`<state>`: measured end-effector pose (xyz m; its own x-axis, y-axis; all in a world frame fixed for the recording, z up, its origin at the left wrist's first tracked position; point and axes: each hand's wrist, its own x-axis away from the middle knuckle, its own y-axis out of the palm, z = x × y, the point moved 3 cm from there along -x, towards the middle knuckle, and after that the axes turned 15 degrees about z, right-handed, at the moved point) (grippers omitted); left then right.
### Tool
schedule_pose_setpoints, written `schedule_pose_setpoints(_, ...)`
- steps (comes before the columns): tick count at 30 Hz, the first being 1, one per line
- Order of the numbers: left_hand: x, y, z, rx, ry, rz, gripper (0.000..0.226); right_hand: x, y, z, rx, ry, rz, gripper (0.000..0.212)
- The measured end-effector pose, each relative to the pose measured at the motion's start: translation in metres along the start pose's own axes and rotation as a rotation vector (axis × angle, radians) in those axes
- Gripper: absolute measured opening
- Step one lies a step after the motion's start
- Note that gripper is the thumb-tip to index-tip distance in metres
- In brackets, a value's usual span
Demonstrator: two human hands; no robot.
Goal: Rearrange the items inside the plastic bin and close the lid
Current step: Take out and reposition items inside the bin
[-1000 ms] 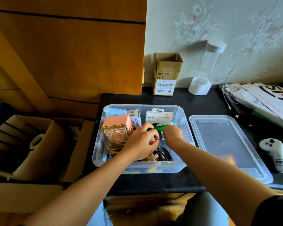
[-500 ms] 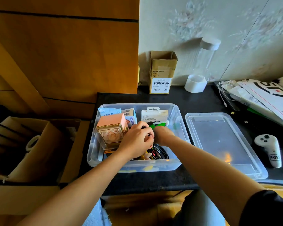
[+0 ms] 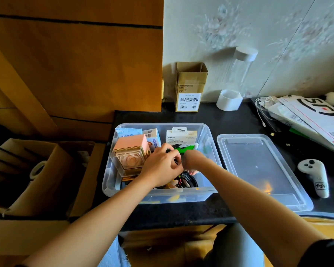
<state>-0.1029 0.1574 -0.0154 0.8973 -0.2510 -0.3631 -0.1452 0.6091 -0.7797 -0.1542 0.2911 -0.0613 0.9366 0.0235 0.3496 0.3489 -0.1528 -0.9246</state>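
Over the bin (image 3: 208, 135), my left hand (image 3: 160, 166) is curling its grip on something small and dark; my right hand (image 3: 191, 160) is reaching under, grip hidden. Tugging could be snagging the cables (image 3: 189, 181) and tipping the pink box (image 3: 131, 151).

You had a clear, smooth plastic bin (image 3: 207, 135) on a matt black, slightly speckled counter (image 3: 229, 120), its see-through plastic lid (image 3: 258, 164) catching a glossy glare. Inside stood a printed card packet (image 3: 181, 136) and a pink-topped box (image 3: 132, 144) with shiny clear walls. Behind were a matt brown cardboard carton (image 3: 191, 81), a clear plastic tube (image 3: 239, 74) and smooth wood panelling (image 3: 75, 64).
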Motion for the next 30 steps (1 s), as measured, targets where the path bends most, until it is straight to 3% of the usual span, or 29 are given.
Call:
schedule_pose_setpoints(5, 0.0, 0.002, -0.002, 0.002, 0.002, 0.007, 0.014, 0.004, -0.012, 0.002, 0.189, -0.006, 0.01, 0.029)
schedule_pose_setpoints(8, 0.0, 0.003, -0.003, 0.011, 0.003, 0.021, 0.013, 0.009, -0.019, -0.001, 0.268, -0.023, -0.063, 0.022)
schedule_pose_setpoints(10, 0.0, 0.004, -0.003, 0.015, 0.007, 0.02, 0.014, 0.011, -0.014, -0.003, 0.28, -0.05, -0.117, 0.007)
schedule_pose_setpoints(11, 0.001, 0.004, -0.003, 0.018, 0.006, 0.017, 0.013, 0.012, -0.009, -0.003, 0.284, -0.051, -0.118, 0.011)
schedule_pose_setpoints(14, 0.0, 0.004, -0.004, 0.025, -0.001, 0.018, 0.009, 0.014, 0.004, -0.002, 0.323, -0.05, -0.04, 0.029)
schedule_pose_setpoints(21, 0.001, 0.002, -0.002, 0.043, 0.0, -0.001, 0.006, 0.017, 0.0, 0.002, 0.474, -0.054, 0.169, 0.024)
schedule_pose_setpoints(30, 0.001, 0.002, -0.002, 0.046, 0.005, 0.016, 0.007, 0.008, -0.001, 0.004, 0.34, -0.012, 0.3, 0.023)
